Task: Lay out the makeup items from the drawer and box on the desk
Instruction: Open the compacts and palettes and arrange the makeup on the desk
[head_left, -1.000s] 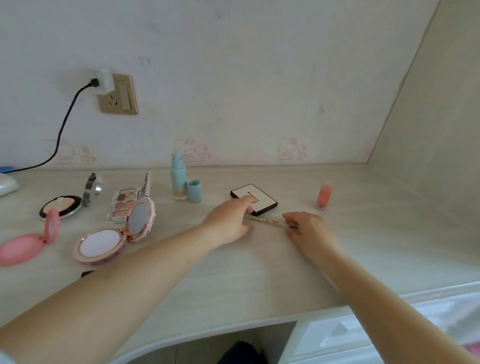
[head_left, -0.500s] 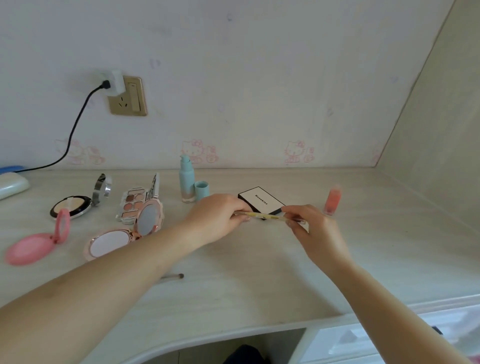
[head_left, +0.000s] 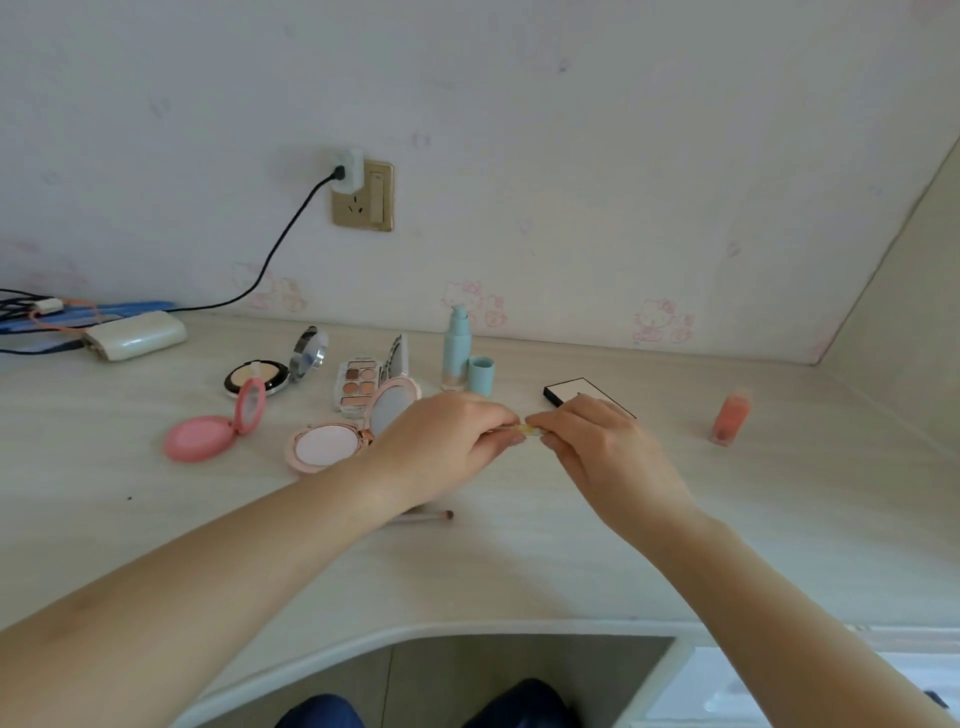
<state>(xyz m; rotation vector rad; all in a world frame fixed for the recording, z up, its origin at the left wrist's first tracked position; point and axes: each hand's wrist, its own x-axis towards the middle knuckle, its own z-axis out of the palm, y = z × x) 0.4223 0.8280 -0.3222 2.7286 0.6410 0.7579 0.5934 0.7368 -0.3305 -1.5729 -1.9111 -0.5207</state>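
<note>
- Left hand (head_left: 447, 441) and right hand (head_left: 597, 447) each pinch one end of a thin yellowish pencil (head_left: 525, 429), held level just above the desk (head_left: 779, 519).
- Open pink compact (head_left: 332, 441) just left of left hand.
- Black-edged flat box (head_left: 576, 392) behind right hand.
- Small brush (head_left: 426, 517) lies on desk under left wrist.
- Orange bottle (head_left: 730, 418) stands far right.

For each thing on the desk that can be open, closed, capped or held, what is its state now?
pink compact: open, lid up
rose-gold compact: open, mirror up
black compact: open
eyeshadow palette: open
blue bottle: uncapped, cap beside it
square case: closed, flat
pencil: held by left hand and right hand
</note>
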